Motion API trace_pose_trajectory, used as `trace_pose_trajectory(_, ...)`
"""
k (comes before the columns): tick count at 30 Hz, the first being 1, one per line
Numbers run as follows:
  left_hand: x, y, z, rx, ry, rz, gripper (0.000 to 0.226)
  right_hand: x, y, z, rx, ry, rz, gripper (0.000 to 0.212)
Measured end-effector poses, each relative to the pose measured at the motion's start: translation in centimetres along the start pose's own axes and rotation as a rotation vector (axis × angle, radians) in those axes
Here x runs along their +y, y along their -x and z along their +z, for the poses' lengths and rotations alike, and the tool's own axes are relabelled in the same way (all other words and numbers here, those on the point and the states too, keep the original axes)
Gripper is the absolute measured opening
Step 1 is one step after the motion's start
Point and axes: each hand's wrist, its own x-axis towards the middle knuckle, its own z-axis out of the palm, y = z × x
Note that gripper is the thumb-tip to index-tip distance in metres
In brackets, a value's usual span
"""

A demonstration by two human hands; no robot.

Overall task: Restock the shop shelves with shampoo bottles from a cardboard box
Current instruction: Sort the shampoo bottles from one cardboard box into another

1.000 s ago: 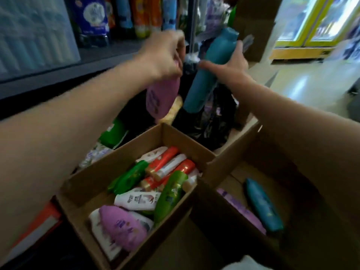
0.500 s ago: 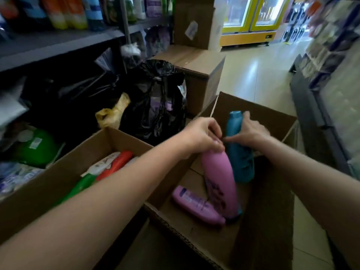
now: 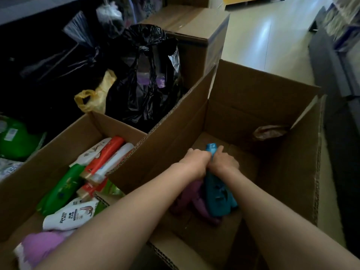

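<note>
Hands: left hand and right hand met low inside the open brown cardboard box.
Right grip: curled round the teal plastic shampoo bottle, cap above the fist.
Left grip: fingers curled; over a blurred purple plastic bottle, hold unclear.
Left of grips: second carton of mixed bottles.

The right cardboard box is open at the top, with tall walls on every side, so a hand enters only from above. Its far half of the floor is bare; the near half is taken by the teal bottle and purple bottles. The left box is crowded with bottles lying flat. Behind stand a black plastic bag and a closed carton. The floor aisle to the right is free.
</note>
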Motion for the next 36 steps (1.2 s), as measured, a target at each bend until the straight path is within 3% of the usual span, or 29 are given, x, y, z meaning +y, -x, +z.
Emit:
trace_pose_trajectory(4, 0.7, -0.2, -0.1, -0.098, -0.264, 0.053, 0.042, 0.6, -0.2, -0.3, -0.025, 0.034, 0.074, 0.065)
trace_pose_trajectory(7, 0.8, 1.4, -0.6, -0.007, -0.428, 0.09, 0.047, 0.1, 0.2, -1.9, 0.026, 0.064, 0.021, 0.058)
trace_pose_trajectory(10, 0.4, 3.8, -2.2, 0.269, -0.475, 0.177, 0.043, -2.0, 1.2, -4.4, 0.188, 0.042, -0.146, 0.05)
trace_pose_trajectory(13, -1.3, 6.9, -4.8, 0.719, -0.413, 0.283, 0.031, -5.6, 3.0, -6.8, 0.491, -0.048, -0.404, 0.043)
trace_pose_trajectory(16, -5.1, 11.3, -7.9, 1.065, -0.292, 0.259, 0.034, -11.6, 6.2, -8.2, 0.77, -0.185, -0.676, 0.043)
trace_pose_trajectory(18, -8.8, 14.3, -9.1, 1.175, -0.177, 0.176, 0.034, -16.0, 9.1, -8.2, 0.853, -0.261, -0.804, 0.047)
trace_pose_trajectory(21, -15.2, 17.8, -7.9, 1.238, -0.145, -0.01, 0.034, -22.1, 13.2, -5.9, 0.824, -0.222, -0.96, 0.047)
trace_pose_trajectory(23, -19.5, 19.5, -5.0, 1.132, -0.197, -0.16, 0.037, -25.3, 15.0, -2.5, 0.737, -0.08, -1.017, 0.046)
trace_pose_trajectory(26, -24.8, 22.0, 0.4, 0.699, -0.134, -0.416, 0.047, -27.3, 16.0, 4.8, 0.448, 0.358, -1.144, 0.054)
trace_pose_trajectory(29, -28.8, 24.1, 6.2, 0.27, -0.151, -0.405, 0.055, -26.5, 15.8, 11.2, 0.253, 1.019, -1.355, 0.046)
trace_pose_trajectory(30, -29.8, 24.6, 7.9, 0.155, -0.127, -0.389, 0.058, -26.0, 15.6, 12.7, 0.195, 1.138, -1.395, 0.044)
trace_pose_trajectory(33, -32.5, 25.1, 11.7, -0.073, 0.019, -0.476, 0.072, -25.4, 15.1, 16.1, 0.06, 1.225, -1.355, 0.052)
trace_pose_trajectory(36, -33.7, 24.8, 13.0, -0.166, 0.129, -0.587, 0.069, -26.0, 14.3, 18.6, -0.08, 1.225, -1.25, 0.081)
